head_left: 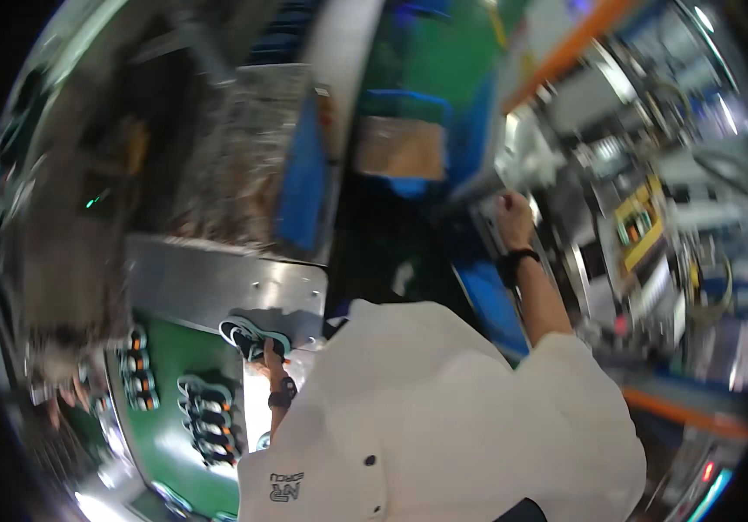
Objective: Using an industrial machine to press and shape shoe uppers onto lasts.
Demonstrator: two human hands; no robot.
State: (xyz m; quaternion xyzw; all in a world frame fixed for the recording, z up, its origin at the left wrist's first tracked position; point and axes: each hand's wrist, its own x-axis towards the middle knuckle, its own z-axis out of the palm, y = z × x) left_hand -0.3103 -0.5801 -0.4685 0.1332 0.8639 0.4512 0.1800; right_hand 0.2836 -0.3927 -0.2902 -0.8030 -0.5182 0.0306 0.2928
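Observation:
At the left, my left hand (pixel 271 357) is closed on the heel end of a dark sneaker (pixel 248 337) with a pale sole. The shoe is at the near edge of a bare metal tabletop (pixel 217 277); whether it rests there or is held just above, I cannot tell. My right hand (pixel 515 219) is stretched out to the right with its fingers curled, beside the metal edge of a machine (pixel 578 209). Blur hides what, if anything, is in those fingers. Both wrists wear dark bands.
Several more sneakers (pixel 209 422) stand in rows on a green surface (pixel 152 435) at the lower left. A brown cardboard box (pixel 402 148) sits farther ahead by a blue frame. A blue panel (pixel 302 178) stands beyond the metal tabletop. An orange bar (pixel 570 52) crosses the upper right.

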